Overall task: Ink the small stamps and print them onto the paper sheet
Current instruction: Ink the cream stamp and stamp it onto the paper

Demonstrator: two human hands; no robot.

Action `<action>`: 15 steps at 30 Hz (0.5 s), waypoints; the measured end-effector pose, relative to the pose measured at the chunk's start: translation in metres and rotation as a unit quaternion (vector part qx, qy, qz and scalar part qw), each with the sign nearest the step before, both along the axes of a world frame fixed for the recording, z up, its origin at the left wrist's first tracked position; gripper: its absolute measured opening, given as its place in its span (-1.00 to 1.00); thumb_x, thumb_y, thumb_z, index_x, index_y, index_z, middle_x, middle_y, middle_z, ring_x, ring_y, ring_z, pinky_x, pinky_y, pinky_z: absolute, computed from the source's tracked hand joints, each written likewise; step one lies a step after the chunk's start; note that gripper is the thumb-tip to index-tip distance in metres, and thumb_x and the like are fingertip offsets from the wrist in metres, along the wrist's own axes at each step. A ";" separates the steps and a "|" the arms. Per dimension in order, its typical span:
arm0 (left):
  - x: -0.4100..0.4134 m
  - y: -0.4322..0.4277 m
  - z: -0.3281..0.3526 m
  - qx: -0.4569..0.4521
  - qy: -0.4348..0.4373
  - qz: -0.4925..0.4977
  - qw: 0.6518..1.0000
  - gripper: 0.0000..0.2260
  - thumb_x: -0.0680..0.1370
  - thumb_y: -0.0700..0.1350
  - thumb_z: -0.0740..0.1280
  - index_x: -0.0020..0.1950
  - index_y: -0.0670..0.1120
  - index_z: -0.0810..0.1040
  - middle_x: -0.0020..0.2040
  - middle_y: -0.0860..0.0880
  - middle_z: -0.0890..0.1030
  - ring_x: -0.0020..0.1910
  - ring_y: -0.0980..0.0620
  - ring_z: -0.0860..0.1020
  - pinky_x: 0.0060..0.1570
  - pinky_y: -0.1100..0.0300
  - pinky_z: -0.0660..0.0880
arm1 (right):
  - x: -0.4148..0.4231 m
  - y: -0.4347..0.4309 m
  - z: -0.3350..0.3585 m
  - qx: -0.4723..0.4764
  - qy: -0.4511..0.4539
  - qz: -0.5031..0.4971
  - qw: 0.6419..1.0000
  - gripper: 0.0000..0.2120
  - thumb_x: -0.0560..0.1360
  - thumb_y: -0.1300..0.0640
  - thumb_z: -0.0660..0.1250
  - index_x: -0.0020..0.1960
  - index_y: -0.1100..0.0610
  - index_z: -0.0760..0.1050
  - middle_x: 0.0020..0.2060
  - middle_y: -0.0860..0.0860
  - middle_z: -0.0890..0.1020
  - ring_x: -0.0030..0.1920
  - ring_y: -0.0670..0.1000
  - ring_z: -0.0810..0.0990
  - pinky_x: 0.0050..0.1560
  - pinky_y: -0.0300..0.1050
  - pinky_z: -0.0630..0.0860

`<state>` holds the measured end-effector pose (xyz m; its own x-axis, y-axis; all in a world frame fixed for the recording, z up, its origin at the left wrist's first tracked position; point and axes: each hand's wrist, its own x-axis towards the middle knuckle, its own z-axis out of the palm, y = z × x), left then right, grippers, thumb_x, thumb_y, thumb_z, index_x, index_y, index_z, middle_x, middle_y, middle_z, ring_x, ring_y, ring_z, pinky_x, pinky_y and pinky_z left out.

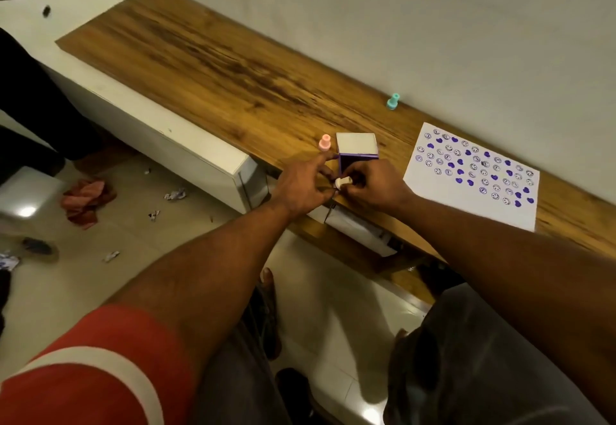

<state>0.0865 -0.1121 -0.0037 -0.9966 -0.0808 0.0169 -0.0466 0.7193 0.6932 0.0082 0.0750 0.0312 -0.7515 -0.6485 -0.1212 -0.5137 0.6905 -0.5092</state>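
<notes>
My left hand (pixel 301 188) and right hand (pixel 371 188) both pinch a white stamp (pixel 343 183) at the counter (pixel 233 84) front edge, beside the ink pad (pixel 357 149).

The one camera sat on my head, looking forward and steeply down along both my forearms to my left hand (pixel 301 188) and right hand (pixel 373 188) at the near edge of the wooden shelf (pixel 206 68). Its wide angle also took in the wall (pixel 433 24) behind, the floor (pixel 100 284) at left and my lap close below.
</notes>
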 end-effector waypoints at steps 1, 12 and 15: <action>-0.001 0.000 0.000 -0.008 -0.001 -0.003 1.000 -0.25 0.45 0.04 0.59 0.58 0.09 0.35 0.10 0.15 0.72 0.06 0.07 0.66 0.08 -0.03 0.63 | -0.001 -0.001 0.000 0.004 0.003 0.003 1.000 -0.78 0.52 0.05 0.47 0.14 0.09 0.67 -0.06 -0.10 0.62 -0.10 -0.10 0.57 -0.19 -0.36 0.36; -0.006 0.011 -0.003 -0.013 0.018 -0.015 1.000 -0.23 0.47 0.07 0.57 0.58 0.08 0.26 0.18 0.05 0.69 0.12 -0.01 0.66 0.10 -0.04 0.61 | -0.012 -0.008 0.011 0.086 0.020 0.066 0.994 -0.72 0.57 0.04 0.42 0.20 0.17 0.65 0.00 0.07 0.67 -0.01 0.05 0.62 0.03 -0.01 0.59; -0.008 0.011 -0.004 -0.026 0.018 -0.017 0.999 -0.23 0.48 0.09 0.56 0.59 0.06 0.25 0.20 0.01 0.69 0.12 -0.03 0.66 0.10 -0.03 0.62 | -0.016 -0.012 0.018 0.137 0.037 0.105 0.984 -0.72 0.60 0.05 0.37 0.27 0.12 0.63 0.09 0.05 0.68 0.07 0.05 0.64 0.12 -0.02 0.59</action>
